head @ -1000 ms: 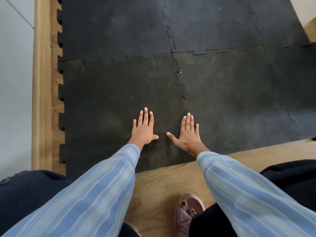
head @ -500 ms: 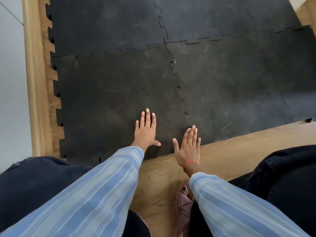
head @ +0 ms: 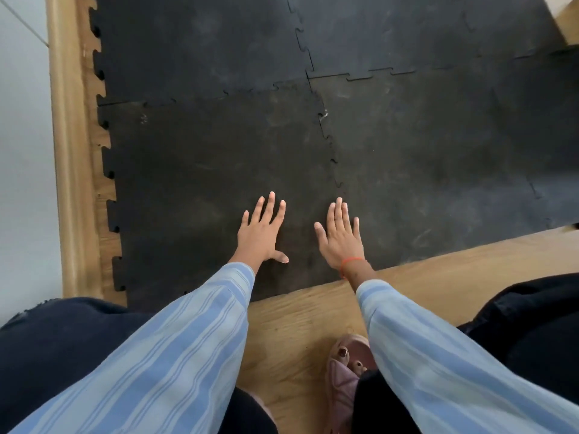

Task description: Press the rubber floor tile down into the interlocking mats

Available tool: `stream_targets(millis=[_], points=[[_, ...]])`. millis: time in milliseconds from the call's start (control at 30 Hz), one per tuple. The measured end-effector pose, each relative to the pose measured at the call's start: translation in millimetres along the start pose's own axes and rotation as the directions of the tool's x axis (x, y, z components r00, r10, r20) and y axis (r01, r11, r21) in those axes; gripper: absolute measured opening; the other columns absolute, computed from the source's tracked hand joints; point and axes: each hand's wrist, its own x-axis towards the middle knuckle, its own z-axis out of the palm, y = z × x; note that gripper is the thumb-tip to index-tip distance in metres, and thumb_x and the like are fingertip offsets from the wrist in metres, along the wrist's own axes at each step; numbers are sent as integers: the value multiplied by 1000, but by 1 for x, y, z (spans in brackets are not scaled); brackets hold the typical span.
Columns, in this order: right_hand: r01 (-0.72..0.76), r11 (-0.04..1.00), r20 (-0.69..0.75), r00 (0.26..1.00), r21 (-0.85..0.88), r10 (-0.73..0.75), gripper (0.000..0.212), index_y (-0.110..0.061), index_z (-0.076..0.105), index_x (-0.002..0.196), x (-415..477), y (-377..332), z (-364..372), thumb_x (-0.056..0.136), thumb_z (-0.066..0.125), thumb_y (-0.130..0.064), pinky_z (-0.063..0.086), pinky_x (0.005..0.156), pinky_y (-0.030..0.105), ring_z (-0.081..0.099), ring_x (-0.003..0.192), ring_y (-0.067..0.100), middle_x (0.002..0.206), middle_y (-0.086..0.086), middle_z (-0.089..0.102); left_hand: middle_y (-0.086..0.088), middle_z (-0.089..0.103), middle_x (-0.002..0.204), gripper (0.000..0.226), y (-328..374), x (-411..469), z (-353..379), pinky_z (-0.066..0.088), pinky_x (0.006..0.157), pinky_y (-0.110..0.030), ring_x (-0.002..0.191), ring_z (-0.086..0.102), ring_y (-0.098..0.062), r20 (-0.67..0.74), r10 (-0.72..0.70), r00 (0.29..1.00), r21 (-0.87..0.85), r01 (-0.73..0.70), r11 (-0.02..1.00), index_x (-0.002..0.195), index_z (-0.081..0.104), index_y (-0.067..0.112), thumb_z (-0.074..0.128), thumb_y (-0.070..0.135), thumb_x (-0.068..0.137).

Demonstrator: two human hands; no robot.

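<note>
A black rubber floor tile (head: pixel 200 170) with jigsaw edges lies at the near left of a patch of interlocking mats (head: pixel 438 151). Its right and far edges mesh with the neighbouring tiles; its left edge shows free teeth. My left hand (head: pixel 260 233) lies flat on the tile near its front edge, fingers spread, palm down. My right hand (head: pixel 341 236) is flat beside it, fingers together, close to the zigzag seam between the tile and the tile to its right. An orange band sits on the right wrist. Neither hand holds anything.
Wooden floor (head: pixel 313 314) runs along the mats' near edge, and a wooden skirting (head: pixel 65 151) borders the left side by a pale wall. My foot in a pink sandal (head: pixel 344 371) rests on the wood below my right arm. Dark trouser legs flank both sleeves.
My right hand pulled back toward the wood half a second ago, then returned forward flat onto the tile. My left hand stayed pressed on the tile.
</note>
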Motion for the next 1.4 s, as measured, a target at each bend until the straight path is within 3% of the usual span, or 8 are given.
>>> stream_targets(millis=[233, 300, 433, 700, 933, 1067, 1233, 1400], points=[[10, 997, 62, 998, -77, -5, 80, -10, -16, 149, 23, -2, -6, 95, 15, -60, -10, 119, 44, -22, 145, 16, 158, 3, -24, -8, -35, 154, 136, -36, 17, -18, 4, 118, -50, 145, -23, -30, 34, -37, 999, -30, 38, 999, 149, -22, 18, 79, 54, 66], [0, 998, 61, 998, -69, 4, 81, -9, -15, 149, 22, -3, -7, 94, 15, -61, -10, 119, 43, -22, 145, 16, 158, 4, -23, -6, -35, 154, 125, -37, 17, -11, 1, 118, -51, 145, -24, -28, 18, -32, 999, -70, 34, 997, 150, -22, 21, 68, 62, 73], [60, 996, 10, 998, -72, -59, 79, -8, -11, 150, 62, -9, -28, 95, 15, -59, -8, 119, 39, -18, 146, 17, 160, 6, -19, -3, -32, 156, 88, -34, 22, 12, -5, 117, -50, 146, -23, -23, -192, -85, 978, -91, 68, 994, 150, -20, 26, 26, 70, 89], [98, 985, -28, 994, -143, -103, 90, -9, -11, 150, 116, -16, -47, 90, 19, -68, -9, 119, 41, -18, 147, 16, 160, 3, -19, -4, -15, 161, 81, -34, 29, 35, -2, 117, -52, 149, -10, -25, -386, -98, 917, -74, 75, 994, 150, -14, 27, 11, 70, 86], [78, 988, 92, 994, -133, -66, 95, -9, -13, 150, 118, -24, -67, 87, 20, -72, -6, 120, 44, -19, 146, 16, 159, 3, -22, -5, -17, 161, 82, -32, 28, 32, -1, 118, -52, 149, -11, -25, -356, -97, 930, -77, 74, 994, 151, -13, 26, 19, 69, 89], [73, 987, 90, 994, -144, -61, 94, -9, -15, 149, 133, -29, -76, 88, 19, -72, -8, 119, 46, -21, 146, 16, 158, 3, -24, -3, -20, 160, 81, -32, 31, 33, -5, 117, -50, 149, -13, -24, -362, -109, 926, -65, 91, 994, 146, -23, 29, 16, 71, 88], [-10, 978, 129, 991, -206, 38, 97, -6, -15, 149, 136, -44, -76, 87, 17, -73, -6, 120, 47, -22, 146, 20, 158, 6, -26, -2, -25, 159, 82, -31, 30, 30, -7, 117, -50, 148, -17, -23, -318, -104, 942, -76, 84, 994, 150, -18, 28, 16, 71, 89], [-146, 973, 187, 966, -178, 179, 90, -1, -8, 150, 127, -78, -85, 93, 24, -63, -2, 118, 53, -15, 147, 26, 159, 12, -19, -2, -26, 159, 81, -28, 21, 1, -3, 118, -51, 147, -18, -23, -145, -109, 983, -120, 92, 989, 152, -14, 25, 27, 63, 94]])
